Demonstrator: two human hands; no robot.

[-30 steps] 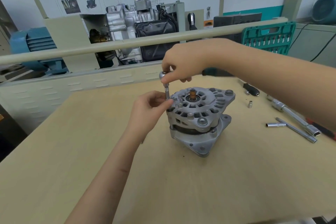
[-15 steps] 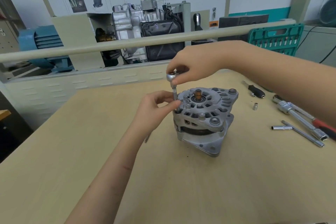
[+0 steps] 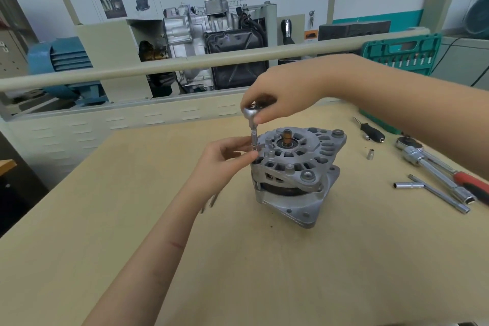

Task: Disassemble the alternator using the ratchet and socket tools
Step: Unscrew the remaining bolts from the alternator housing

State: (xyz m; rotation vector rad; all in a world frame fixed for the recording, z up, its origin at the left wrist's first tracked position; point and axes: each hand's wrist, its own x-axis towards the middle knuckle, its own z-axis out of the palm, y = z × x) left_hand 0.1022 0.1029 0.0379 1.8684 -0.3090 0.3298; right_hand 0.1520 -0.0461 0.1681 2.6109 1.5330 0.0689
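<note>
The right hand (image 3: 283, 98) gripped the ratchet (image 3: 250, 112) from above while the left hand (image 3: 225, 159) pinched its socket (image 3: 254, 140) (upright) beside the alternator (image 3: 293, 169).

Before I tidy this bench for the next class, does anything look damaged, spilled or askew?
Nothing stands out. The alternator stands upright on the table, with the ratchet and socket set straight on a bolt at its edge. Loose tools lie scattered at the right, none broken or spilled.
</note>
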